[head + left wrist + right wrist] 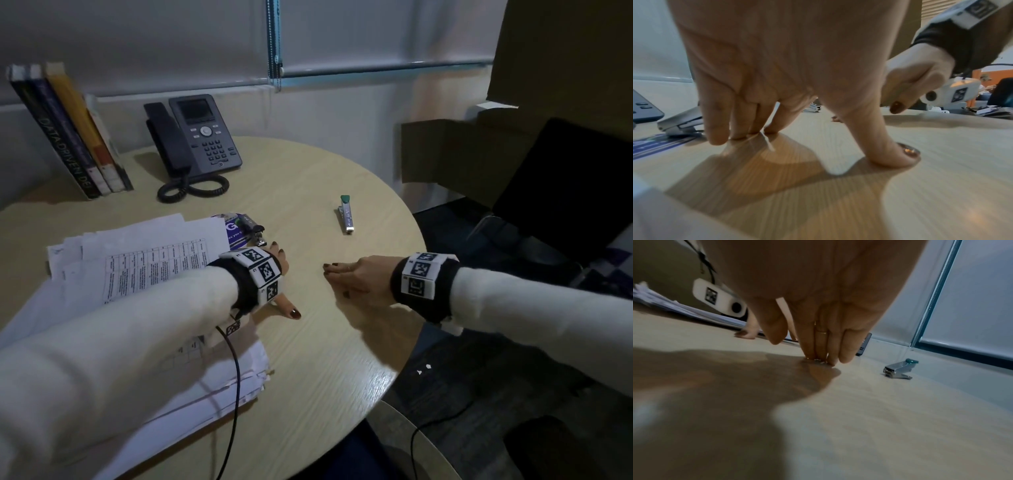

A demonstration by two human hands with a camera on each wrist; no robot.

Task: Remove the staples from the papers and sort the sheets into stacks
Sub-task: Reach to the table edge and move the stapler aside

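Both hands are flat-ish on the round wooden surface, holding nothing. The left hand has an open grip, its fingertips and thumb touching the wood just right of the messy pile of papers. The right hand is open too, straight fingers pressed tip-down. A silver staple remover with a green end lies further back, apart from both hands. Another stapler-type tool sits by the papers' far corner.
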